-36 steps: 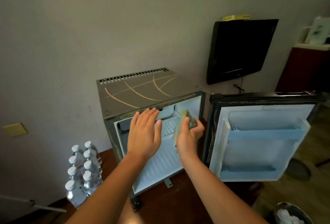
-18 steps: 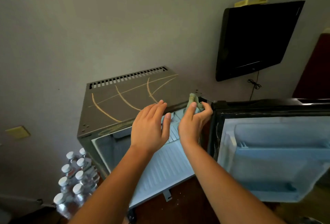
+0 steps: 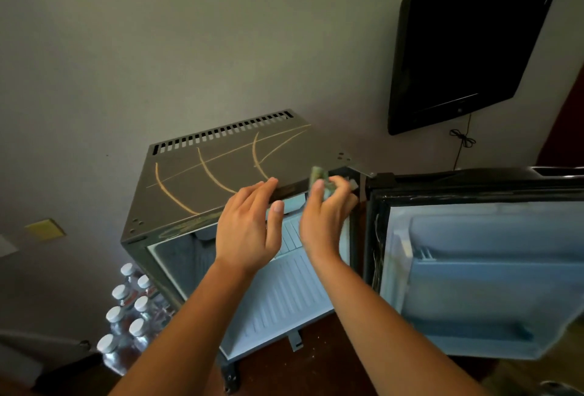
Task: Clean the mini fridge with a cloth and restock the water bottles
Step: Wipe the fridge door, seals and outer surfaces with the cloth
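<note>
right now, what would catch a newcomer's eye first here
The open mini fridge in the centre, its door swung right and shelves bare. In front of it the right hand grips a green cloth at the fridge's top right corner, the left hand open beside it. White-capped water bottles cluster lower left.

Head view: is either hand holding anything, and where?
The right hand grips the bunched green cloth by its lower part; the left hand is open, holding nothing.
</note>
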Demonstrator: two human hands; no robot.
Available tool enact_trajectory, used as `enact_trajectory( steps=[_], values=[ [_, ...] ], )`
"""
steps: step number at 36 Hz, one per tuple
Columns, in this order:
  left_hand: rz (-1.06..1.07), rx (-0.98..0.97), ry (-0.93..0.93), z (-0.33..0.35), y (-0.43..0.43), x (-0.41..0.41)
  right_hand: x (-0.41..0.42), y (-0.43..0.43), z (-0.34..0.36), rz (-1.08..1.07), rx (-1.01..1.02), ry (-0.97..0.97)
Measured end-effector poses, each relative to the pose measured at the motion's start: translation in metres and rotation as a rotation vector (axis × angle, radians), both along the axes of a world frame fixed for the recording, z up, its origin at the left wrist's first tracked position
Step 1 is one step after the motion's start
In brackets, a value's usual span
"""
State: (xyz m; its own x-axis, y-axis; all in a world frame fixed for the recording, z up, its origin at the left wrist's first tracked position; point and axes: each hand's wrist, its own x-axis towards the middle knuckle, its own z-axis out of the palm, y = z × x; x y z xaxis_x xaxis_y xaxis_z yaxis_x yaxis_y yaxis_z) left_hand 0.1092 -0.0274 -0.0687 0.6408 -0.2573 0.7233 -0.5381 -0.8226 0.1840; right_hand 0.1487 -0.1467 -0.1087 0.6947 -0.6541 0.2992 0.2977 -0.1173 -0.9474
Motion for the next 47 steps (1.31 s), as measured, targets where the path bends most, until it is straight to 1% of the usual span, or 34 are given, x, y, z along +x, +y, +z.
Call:
enact_trajectory(
  steps=[2,5,7,11,13,18,21,23,27,31,35,38,43,45,47],
  values=[
    [0.003,-0.018,0.016,0.000,-0.001,-0.001,0.007,-0.009,0.009,-0.078,0.124,0.020],
    [0.014,-0.039,0.042,0.001,-0.004,-0.001,0.008,-0.004,0.012,-0.083,0.157,0.003],
    [0.017,-0.035,0.063,0.002,-0.004,-0.002,0.002,0.011,0.005,-0.015,0.103,-0.007],
    [0.004,-0.033,0.109,0.004,-0.002,-0.002,-0.013,0.033,-0.011,0.111,-0.117,-0.039],
    [-0.002,-0.023,0.116,0.005,-0.001,-0.002,-0.014,0.032,-0.011,0.127,-0.138,-0.038],
    [0.009,-0.014,0.115,0.004,-0.001,-0.002,0.004,0.002,0.003,-0.016,0.047,0.011],
    [-0.014,-0.035,0.122,0.005,-0.001,-0.003,0.006,0.001,0.004,-0.037,0.070,0.016],
    [-0.036,-0.021,0.133,0.007,0.002,-0.004,0.000,0.016,0.000,0.003,0.031,-0.010],
    [-0.064,0.050,0.185,0.017,0.015,-0.008,-0.022,0.057,-0.012,0.197,-0.124,-0.077],
    [-0.077,0.154,0.066,0.018,0.050,-0.020,-0.022,0.061,-0.009,0.199,-0.073,-0.048],
    [0.048,0.151,-0.031,0.006,0.100,-0.034,-0.013,0.040,-0.005,0.076,-0.021,-0.005],
    [0.137,0.147,-0.078,-0.003,0.133,-0.039,-0.013,0.047,-0.003,0.032,-0.029,0.012],
    [0.169,0.128,-0.076,-0.012,0.166,-0.040,-0.033,0.106,-0.008,0.120,-0.126,-0.024],
    [0.154,0.098,-0.058,-0.013,0.175,-0.037,-0.039,0.123,-0.009,0.145,-0.132,-0.013],
    [0.104,0.077,-0.064,-0.015,0.181,-0.033,-0.040,0.125,-0.008,0.127,-0.132,-0.006]
  ],
)
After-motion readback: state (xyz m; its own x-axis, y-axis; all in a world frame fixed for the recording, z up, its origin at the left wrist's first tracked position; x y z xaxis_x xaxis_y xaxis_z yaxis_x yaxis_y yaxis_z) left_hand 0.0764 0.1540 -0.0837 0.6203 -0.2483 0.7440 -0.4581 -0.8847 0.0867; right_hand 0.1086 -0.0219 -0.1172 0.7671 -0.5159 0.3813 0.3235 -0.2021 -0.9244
